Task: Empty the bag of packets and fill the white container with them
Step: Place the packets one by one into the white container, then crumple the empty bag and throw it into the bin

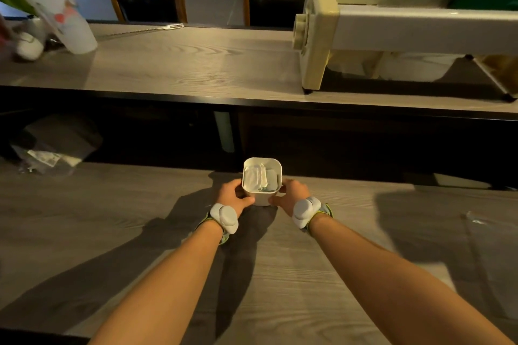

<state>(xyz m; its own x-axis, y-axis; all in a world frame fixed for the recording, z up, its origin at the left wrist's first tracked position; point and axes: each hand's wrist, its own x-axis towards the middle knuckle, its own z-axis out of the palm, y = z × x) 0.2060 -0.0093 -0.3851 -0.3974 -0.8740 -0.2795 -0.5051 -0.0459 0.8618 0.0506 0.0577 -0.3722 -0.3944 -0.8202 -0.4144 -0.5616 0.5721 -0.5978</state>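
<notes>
Both hands gripping small white square plastic container (262,199) standing upright on grey wood-grain surface (336,274). Left hand (234,194) wrapping fingers (246,201) round left wall; right hand (293,194) wrapping fingers (276,200) round right wall. White paper packets (259,176) sitting inside container, between the two sets of fingers. Clear crumpled plastic bag (46,159) lying far left of fingers, well apart. White wrist bands (224,217) on both forearms.

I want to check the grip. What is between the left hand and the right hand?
In the head view, the white square plastic container with white packets inside stands between the left hand and the right hand; both grip its sides.
</notes>
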